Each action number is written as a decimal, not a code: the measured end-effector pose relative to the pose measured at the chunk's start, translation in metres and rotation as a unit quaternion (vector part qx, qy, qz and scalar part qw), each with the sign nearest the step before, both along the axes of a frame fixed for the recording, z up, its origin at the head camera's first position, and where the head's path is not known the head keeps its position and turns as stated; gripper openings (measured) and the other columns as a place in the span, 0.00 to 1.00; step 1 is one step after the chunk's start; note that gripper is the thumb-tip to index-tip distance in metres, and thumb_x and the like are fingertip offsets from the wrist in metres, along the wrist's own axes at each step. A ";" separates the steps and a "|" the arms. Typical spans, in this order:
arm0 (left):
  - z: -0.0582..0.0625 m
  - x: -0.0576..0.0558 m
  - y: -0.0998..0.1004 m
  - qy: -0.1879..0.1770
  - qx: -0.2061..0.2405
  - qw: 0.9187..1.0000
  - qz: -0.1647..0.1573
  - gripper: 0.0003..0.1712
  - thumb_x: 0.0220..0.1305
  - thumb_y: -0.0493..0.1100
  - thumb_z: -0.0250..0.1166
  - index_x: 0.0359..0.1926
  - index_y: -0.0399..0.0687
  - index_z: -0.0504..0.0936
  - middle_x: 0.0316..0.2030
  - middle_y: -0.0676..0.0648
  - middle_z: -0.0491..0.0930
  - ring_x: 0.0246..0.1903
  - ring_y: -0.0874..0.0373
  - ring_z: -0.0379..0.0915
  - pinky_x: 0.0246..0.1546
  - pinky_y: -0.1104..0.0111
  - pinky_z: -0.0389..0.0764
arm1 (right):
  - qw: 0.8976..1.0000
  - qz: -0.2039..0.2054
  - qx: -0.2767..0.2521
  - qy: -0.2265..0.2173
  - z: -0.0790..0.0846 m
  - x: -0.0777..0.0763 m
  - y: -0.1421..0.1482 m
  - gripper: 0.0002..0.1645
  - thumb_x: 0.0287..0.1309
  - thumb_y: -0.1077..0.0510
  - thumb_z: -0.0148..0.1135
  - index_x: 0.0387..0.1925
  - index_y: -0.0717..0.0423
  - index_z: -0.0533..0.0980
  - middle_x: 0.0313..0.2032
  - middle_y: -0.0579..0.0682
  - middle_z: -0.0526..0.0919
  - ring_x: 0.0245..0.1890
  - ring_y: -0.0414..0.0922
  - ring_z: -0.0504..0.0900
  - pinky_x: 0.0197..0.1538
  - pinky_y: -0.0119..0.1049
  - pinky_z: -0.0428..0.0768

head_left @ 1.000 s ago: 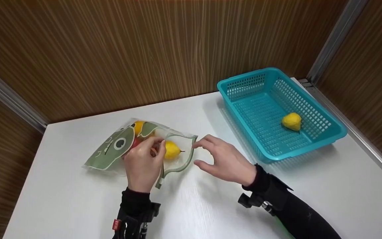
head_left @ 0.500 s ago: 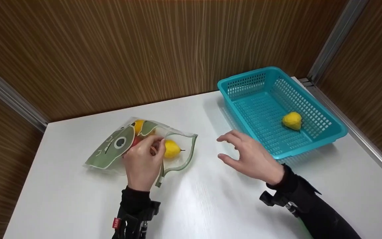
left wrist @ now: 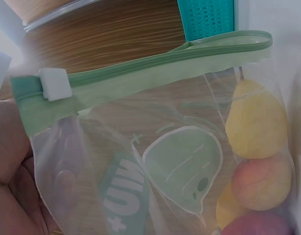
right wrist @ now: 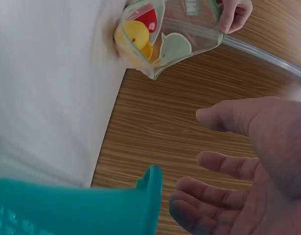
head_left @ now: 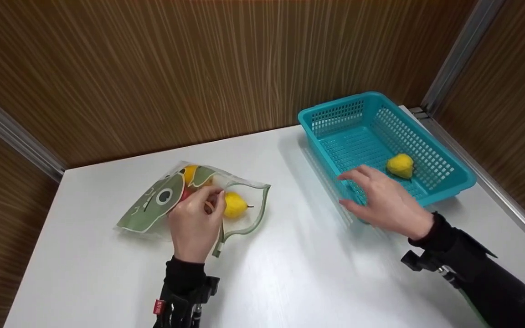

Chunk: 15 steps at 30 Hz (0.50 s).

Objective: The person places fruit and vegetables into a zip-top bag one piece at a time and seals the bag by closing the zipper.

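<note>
My left hand [head_left: 195, 223] pinches the edge of a clear zip bag [left wrist: 126, 147] with green print and a green zip strip. The bag's mouth gapes toward the right. Inside lie a yellow pear [head_left: 235, 205], a peach-coloured fruit [left wrist: 263, 181], a red fruit [left wrist: 258, 225] and an orange-yellow fruit [head_left: 190, 173]. A white slider [left wrist: 56, 84] sits at the strip's end near the left hand. My right hand [head_left: 381, 200], fingers spread apart and holding nothing, hovers over the near left rim of a teal basket [head_left: 321, 150]. Another yellow pear [head_left: 400, 166] lies in that basket.
A white table [head_left: 107, 278] carries the bag on the left and the basket at the back right. Brown wood-grain panels [head_left: 198, 77] stand behind and at both sides, with metal strips [head_left: 454, 59] at the corners.
My right hand has moved right, from beside the bag's mouth to over the basket's rim. My left hand still grips the bag in the same place.
</note>
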<state>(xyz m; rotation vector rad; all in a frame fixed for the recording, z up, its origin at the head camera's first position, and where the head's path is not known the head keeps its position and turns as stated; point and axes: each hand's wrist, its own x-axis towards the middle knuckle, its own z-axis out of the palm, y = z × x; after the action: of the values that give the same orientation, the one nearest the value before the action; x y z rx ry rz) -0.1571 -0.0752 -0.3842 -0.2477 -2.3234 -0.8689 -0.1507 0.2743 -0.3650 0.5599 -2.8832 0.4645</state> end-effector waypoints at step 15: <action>0.000 -0.001 0.000 0.011 0.000 1.000 -0.003 0.04 0.56 0.42 0.68 0.31 0.48 0.85 0.21 0.52 0.83 0.20 0.62 0.77 0.23 0.70 0.75 | 0.989 -0.065 0.097 -0.095 0.027 -0.058 0.087 0.30 0.53 0.49 0.66 0.55 0.58 0.73 0.49 0.63 0.77 0.38 0.50 0.75 0.36 0.42 0.76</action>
<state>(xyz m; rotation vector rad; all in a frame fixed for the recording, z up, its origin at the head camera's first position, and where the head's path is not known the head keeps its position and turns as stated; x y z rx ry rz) -0.1578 -0.0757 -0.3841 -0.2631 -2.3031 -0.8656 -0.2090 0.3616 -0.3377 0.3676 -3.1451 0.2286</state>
